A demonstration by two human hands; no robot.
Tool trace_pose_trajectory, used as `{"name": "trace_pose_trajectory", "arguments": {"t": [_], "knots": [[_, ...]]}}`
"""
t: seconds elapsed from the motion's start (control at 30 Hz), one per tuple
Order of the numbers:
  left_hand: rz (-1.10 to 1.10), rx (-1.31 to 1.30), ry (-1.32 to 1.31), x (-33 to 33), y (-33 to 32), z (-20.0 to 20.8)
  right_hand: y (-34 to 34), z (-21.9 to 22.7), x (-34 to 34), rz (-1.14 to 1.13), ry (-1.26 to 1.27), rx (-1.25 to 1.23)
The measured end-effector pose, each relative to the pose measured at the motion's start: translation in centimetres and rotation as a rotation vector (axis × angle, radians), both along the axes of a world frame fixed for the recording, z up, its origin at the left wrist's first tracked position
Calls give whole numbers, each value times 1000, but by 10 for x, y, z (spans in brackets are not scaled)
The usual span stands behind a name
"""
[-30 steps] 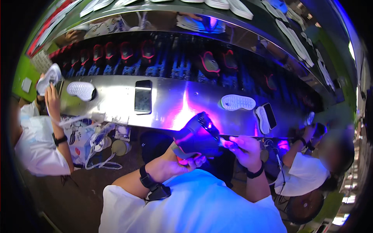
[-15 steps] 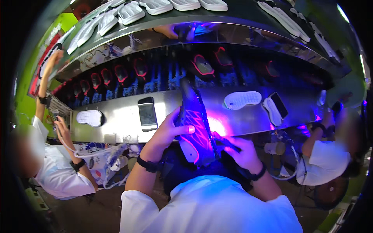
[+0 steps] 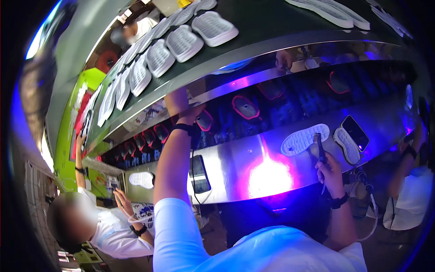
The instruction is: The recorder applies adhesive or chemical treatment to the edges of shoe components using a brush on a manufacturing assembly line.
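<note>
My left arm stretches across the metal table to the dark lower shelf. There my left hand [image 3: 192, 112] is beside a dark shoe upper with a red edge [image 3: 204, 121]. Its fingers are largely hidden, so I cannot make out whether it grips the shoe. My right hand [image 3: 330, 172] is closed around the dark handle of a brush [image 3: 321, 152]. The brush head points away from me, over the right part of a white shoe sole [image 3: 297, 144] lying on the table; whether it touches the sole is unclear.
A phone [image 3: 199, 174] lies on the metal table [image 3: 231, 154]. Further right, a dark phone [image 3: 355, 132] leans by another white sole [image 3: 347, 146]. More soles [image 3: 183, 44] line the upper green belt. Co-workers sit left [image 3: 115, 231] and right [image 3: 410, 195]. Violet light [image 3: 272, 179] glares on the tabletop.
The dark shoe has left the place in front of me. My left hand has swung far forward to the shelf; my right hand has moved right with the brush, toward the sole. The view has turned.
</note>
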State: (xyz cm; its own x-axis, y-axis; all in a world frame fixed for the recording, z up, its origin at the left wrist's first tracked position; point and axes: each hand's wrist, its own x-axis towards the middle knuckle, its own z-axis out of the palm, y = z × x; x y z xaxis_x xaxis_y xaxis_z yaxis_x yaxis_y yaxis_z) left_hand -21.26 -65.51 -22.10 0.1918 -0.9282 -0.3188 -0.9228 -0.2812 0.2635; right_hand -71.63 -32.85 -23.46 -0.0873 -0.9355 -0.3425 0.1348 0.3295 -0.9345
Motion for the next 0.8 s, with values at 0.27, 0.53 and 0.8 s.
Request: {"name": "trace_pose_trajectory", "arguments": {"t": [0.27, 0.53, 0.8], "knots": [[-237, -425, -293, -5, -41, -60, 5, -22, 5, -57, 40, -44], [-317, -108, -339, -134, -31, -39, -1, -37, 8, -75, 132, -169], [82, -60, 158, -117, -19, 20, 3, -41, 7, -62, 239, -274]]}}
